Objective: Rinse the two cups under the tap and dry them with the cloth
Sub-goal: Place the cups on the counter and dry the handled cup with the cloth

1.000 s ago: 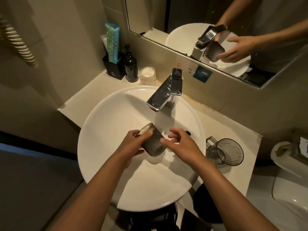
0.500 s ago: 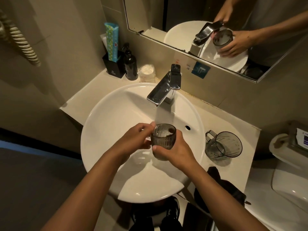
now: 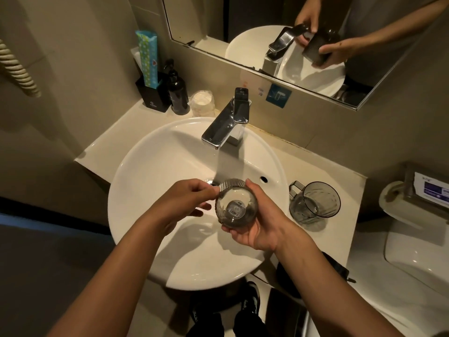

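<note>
My right hand [image 3: 258, 224] cradles a dark ribbed glass cup [image 3: 236, 206] over the white basin [image 3: 155, 166], its mouth tipped toward me and a label showing at its bottom. Fingertips of my left hand [image 3: 187, 203] pinch the cup's left rim. Above and behind the cup, the chrome tap [image 3: 227, 120] runs a thin stream of water. A second cup [image 3: 314, 201], smoky and with a handle, stands upright on the counter to the right of the basin. A dark cloth [image 3: 337, 266] hangs at the counter's front edge, partly hidden by my right arm.
At the back left of the counter [image 3: 323, 164] stand a black holder with a blue packet [image 3: 151, 91], a black pump bottle [image 3: 178, 93] and a small wrapped item [image 3: 202, 103]. A mirror [image 3: 267, 32] hangs above. A toilet [image 3: 418, 244] is on the right.
The cup went from lying sideways in my left hand to upright, then tilted with its mouth toward me in my right hand. My left hand now only pinches the rim.
</note>
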